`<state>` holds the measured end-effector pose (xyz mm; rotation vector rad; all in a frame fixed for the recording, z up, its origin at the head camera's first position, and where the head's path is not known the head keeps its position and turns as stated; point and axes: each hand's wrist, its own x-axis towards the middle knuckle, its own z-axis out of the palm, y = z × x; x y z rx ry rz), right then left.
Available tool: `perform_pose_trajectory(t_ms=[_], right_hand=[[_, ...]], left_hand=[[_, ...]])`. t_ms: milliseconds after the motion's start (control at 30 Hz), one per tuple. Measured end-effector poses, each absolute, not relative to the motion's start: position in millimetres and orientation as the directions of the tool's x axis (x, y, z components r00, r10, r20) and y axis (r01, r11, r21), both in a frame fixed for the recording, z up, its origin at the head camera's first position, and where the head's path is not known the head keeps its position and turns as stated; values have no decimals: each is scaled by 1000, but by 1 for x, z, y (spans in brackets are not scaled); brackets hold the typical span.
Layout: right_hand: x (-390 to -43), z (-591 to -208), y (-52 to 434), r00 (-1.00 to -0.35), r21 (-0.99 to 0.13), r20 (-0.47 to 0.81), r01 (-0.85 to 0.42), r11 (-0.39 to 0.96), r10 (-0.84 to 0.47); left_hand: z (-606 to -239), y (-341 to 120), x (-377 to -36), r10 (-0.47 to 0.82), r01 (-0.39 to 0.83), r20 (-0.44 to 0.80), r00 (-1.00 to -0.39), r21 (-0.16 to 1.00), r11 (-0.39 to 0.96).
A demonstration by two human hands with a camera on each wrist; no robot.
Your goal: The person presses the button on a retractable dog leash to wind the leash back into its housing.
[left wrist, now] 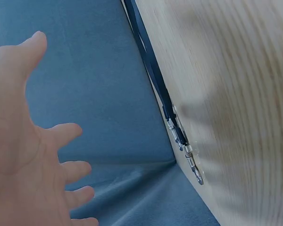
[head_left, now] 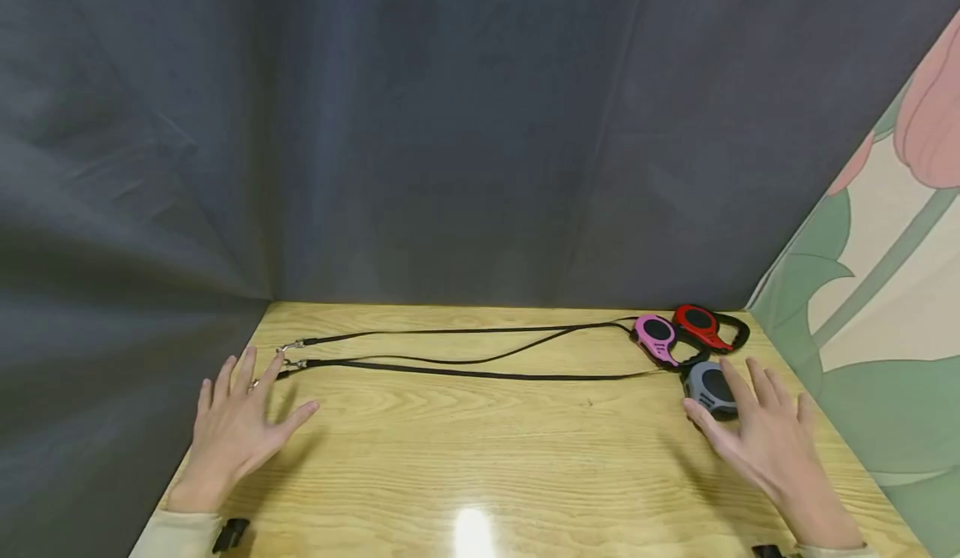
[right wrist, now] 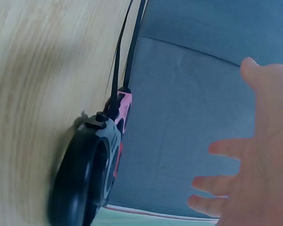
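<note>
Three retractable dog leashes lie at the right back of the table: a pink one [head_left: 653, 330], a red one [head_left: 695, 319] and a grey one [head_left: 703, 384]. Their black cords [head_left: 480, 374] stretch leftward to metal snap clips [head_left: 294, 364], partly covered by the left fingers in the head view. Fingers spread, my left hand [head_left: 236, 439] hovers beside those clips and holds nothing. My right hand [head_left: 776, 441] is likewise spread and empty, overlapping part of the grey leash in the head view. In the right wrist view the grey leash's black handle [right wrist: 68, 183] stands nearest the camera.
The wooden table [head_left: 450, 441] carries a bright glare spot near its front. A dark grey curtain [head_left: 450, 141] rises along the back and left edges. Floral cloth [head_left: 885, 308] hangs along the right edge.
</note>
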<state>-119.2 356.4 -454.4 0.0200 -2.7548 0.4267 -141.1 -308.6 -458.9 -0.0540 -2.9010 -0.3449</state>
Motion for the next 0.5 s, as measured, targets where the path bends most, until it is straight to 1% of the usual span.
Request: perform_pose_trajectory(t_ms=[167,333,500], right_hand=[[-117,-460,358,-938,-365,342,-82,927,52],[-118,-465,359,-948,-442,311,-83,893,66],[-121,-468,359,-972,-528,217,-41,848,88]], left_hand=[[-463,-311,-140,5,66,243,-970,246,967],[-467,-314,-140,-18,51,245,-969,269,962],[-471,-316,-139,-39,33,234,-972,299,954]])
